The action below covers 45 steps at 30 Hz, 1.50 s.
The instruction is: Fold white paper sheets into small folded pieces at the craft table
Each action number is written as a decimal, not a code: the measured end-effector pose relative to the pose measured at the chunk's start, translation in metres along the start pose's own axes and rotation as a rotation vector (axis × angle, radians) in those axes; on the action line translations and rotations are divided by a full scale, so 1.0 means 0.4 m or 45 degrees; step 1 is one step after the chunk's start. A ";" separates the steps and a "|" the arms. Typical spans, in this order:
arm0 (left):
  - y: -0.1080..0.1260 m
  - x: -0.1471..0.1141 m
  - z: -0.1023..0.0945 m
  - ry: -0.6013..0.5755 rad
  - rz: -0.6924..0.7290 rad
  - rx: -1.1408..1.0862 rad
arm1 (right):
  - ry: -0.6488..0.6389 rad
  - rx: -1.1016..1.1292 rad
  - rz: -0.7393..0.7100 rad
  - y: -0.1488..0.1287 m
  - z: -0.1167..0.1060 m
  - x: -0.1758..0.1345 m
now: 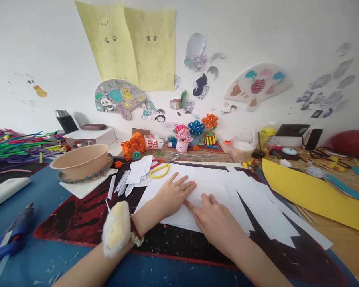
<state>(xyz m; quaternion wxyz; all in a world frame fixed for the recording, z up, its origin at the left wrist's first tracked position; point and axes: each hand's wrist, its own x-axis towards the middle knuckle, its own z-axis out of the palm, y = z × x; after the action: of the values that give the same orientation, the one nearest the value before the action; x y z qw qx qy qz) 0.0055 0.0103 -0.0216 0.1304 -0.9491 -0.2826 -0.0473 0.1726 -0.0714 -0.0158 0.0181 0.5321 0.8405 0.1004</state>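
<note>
My left hand (174, 194) lies flat with its fingers spread on a white sheet of paper (224, 195). Just to its right, my right hand (214, 219) presses on the same sheet, some fingers stretched out and others bent; its leftmost fingertip is close to the left hand. Neither hand grips anything visible. A fluffy white and yellow piece (116, 229) sits on my left wrist, beside a dark red band. Scissors with a yellow handle loop (159, 170) lie beyond the left hand, near small cut paper pieces (139, 171).
Cut white paper strips (275, 217) spread to the right on the dark red mat (66, 223). A beige bowl (80, 161) stands at left, a blue glue gun (13, 235) at far left. Yellow card (317, 195) lies right. Pipe-cleaner flowers (182, 135) stand by the wall.
</note>
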 end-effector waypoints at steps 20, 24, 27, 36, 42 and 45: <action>-0.096 -0.155 -0.035 -0.004 -0.130 0.178 | -0.019 0.108 0.075 -0.008 -0.020 -0.010; -0.076 -0.153 -0.062 -0.025 -0.218 0.237 | 0.019 0.122 0.090 -0.013 -0.011 -0.013; -0.048 -0.114 -0.076 0.005 -0.292 0.211 | 0.055 0.140 0.110 -0.016 -0.002 -0.013; -0.012 0.045 -0.032 -0.071 0.064 -0.129 | 0.151 0.287 0.213 -0.030 0.006 -0.020; -0.013 0.139 -0.011 -0.044 0.245 -0.202 | 0.147 0.335 0.226 -0.026 0.015 -0.017; 0.005 0.196 -0.006 -0.040 0.302 -0.201 | 0.161 0.375 0.229 -0.023 0.016 -0.018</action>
<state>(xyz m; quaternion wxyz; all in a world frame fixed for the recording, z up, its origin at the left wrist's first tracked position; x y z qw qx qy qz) 0.0719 0.0490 -0.0071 0.0556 -0.9838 -0.1658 -0.0388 0.1685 -0.0806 -0.0244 -0.1218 0.5948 0.7945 0.0107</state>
